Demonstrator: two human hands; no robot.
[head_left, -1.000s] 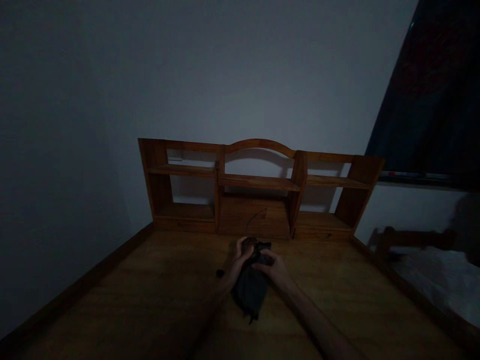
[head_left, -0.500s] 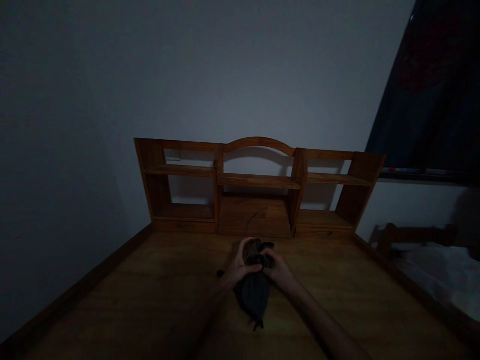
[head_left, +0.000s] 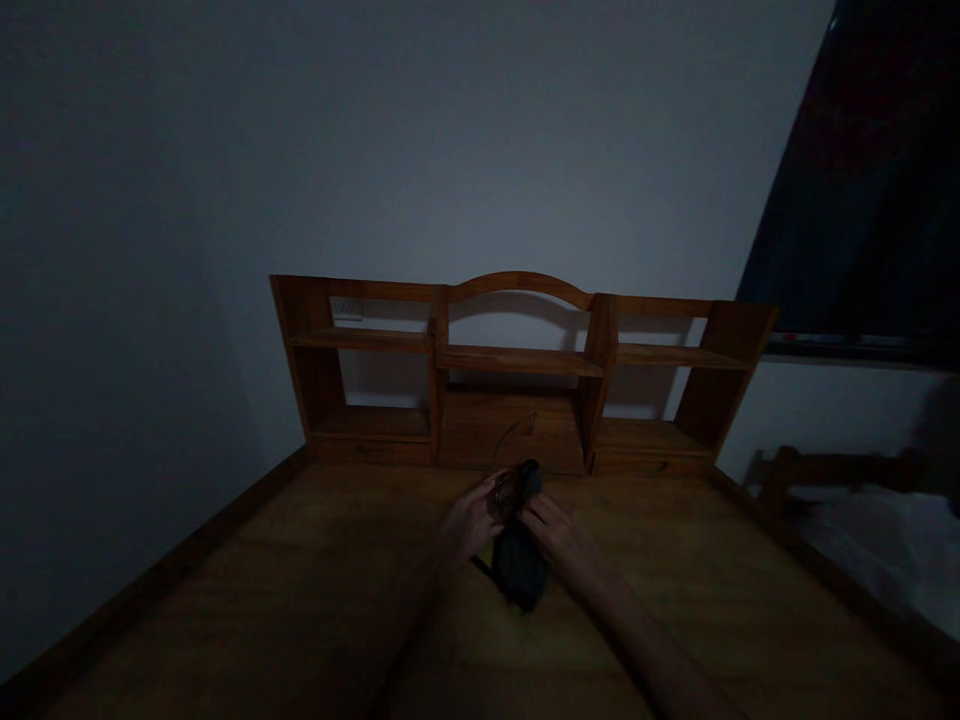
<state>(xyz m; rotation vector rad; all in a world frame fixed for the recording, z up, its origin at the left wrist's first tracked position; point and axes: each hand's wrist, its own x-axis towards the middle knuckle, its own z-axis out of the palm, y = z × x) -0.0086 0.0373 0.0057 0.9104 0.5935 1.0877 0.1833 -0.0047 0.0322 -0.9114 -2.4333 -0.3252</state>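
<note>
Both hands meet over the middle of the wooden desk. My left hand (head_left: 469, 520) is closed around a brownish, shiny object (head_left: 504, 496) whose kind the dim light hides. My right hand (head_left: 553, 530) pinches the side of a dark cloth pouch (head_left: 520, 565). The pouch hangs below the fingers toward me, its upper part standing up against the shiny object. Whether that object sits inside the pouch mouth or beside it, I cannot tell. A small yellowish patch shows between my left hand and the pouch.
A wooden shelf unit (head_left: 517, 362) stands along the back of the desk (head_left: 300, 590), against the wall. Raised edges run down both sides of the desk. To the right are a dark curtain (head_left: 870, 200) and pale bedding (head_left: 885, 545).
The pouch has been lifted and turned, its lower end now higher and its top standing up more. My left hand has shifted a little left and down around the shiny object.
</note>
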